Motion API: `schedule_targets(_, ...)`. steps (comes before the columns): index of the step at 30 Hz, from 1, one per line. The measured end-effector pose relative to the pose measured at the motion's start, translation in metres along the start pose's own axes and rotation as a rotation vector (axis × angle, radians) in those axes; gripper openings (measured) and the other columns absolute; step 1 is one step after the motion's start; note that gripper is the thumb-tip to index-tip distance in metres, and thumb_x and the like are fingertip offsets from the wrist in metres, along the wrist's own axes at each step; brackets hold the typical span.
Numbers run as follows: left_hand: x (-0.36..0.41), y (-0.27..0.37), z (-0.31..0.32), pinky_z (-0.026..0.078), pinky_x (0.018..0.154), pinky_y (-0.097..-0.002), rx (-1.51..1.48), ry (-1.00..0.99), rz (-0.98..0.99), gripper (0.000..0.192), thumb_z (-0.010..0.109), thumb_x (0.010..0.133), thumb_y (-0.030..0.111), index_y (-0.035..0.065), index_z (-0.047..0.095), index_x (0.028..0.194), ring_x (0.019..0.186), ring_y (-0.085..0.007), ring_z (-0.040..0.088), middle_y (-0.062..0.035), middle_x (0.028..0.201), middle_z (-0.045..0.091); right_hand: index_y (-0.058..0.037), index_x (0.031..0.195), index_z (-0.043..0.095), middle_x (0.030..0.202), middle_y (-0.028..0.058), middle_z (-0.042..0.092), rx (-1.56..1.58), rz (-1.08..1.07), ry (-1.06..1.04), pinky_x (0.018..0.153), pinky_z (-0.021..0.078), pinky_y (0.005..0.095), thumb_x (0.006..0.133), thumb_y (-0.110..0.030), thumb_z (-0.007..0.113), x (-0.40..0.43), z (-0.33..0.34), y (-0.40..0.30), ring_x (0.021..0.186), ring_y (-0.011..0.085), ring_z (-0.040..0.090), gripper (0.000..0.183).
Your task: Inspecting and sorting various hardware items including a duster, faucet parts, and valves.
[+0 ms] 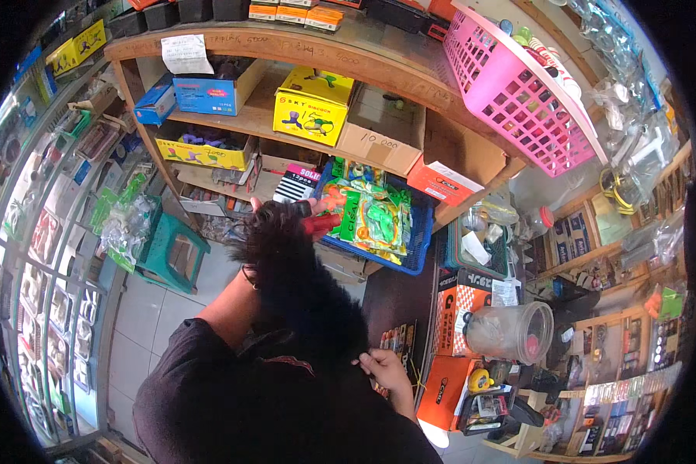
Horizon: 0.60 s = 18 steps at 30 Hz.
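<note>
Dark hair and a black shirt fill the lower middle of the view and hide much of what lies below. My left hand (320, 204), with a bracelet at its wrist, reaches to the edge of a blue plastic basket (420, 246). A red object (323, 224) sticks out from under its fingers, apparently held; the palm is hidden by hair. Green and yellow plastic packets (371, 217) lie in the basket. My right hand (385, 370) is by the dark counter (385, 296), fingertips drawn together, beside a rack of colourful small items (399, 342). Whether it pinches something cannot be seen.
A wooden shelf (301, 43) with yellow bibcock boxes (313, 107) and open cartons (383, 127) stands ahead. A pink basket (522, 110) overhangs at upper right. A green stool (177, 252) is at left, near glass display cases (46, 290). A clear jar (507, 333) lies at right.
</note>
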<state>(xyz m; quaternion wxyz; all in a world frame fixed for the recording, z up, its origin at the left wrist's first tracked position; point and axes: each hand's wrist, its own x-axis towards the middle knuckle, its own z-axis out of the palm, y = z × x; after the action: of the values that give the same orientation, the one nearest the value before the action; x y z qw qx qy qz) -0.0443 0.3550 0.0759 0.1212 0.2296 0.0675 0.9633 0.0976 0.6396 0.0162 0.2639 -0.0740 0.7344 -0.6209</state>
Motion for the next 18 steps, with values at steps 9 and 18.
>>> schedule_targets(9,-0.009,0.001,0.007,0.029,0.098,-0.0403,-0.039,0.183,-0.054,0.09,0.022,0.074,0.074,-0.0008,0.039,0.121,0.116,-0.0278,0.041,-0.018,0.121,0.045,0.0005,0.076,0.061,0.054,-0.0015,0.047,0.177,0.13,0.079,0.048,0.0339,0.0215,0.088,-0.024,0.049,-0.003,-0.002,-0.005,0.051,0.0069,0.042,0.029)
schedule_targets(18,-0.017,0.008,-0.019,0.032,0.097,-0.0378,-0.215,0.026,-0.081,0.089,0.023,0.074,0.073,-0.0031,0.043,0.115,0.113,-0.0286,0.043,-0.0175,0.12,0.046,-0.0001,0.076,0.061,0.054,-0.0024,0.045,0.156,0.166,0.12,0.044,0.0308,0.0195,0.088,-0.027,0.048,-0.003,0.002,-0.017,0.048,0.0045,0.039,0.032)
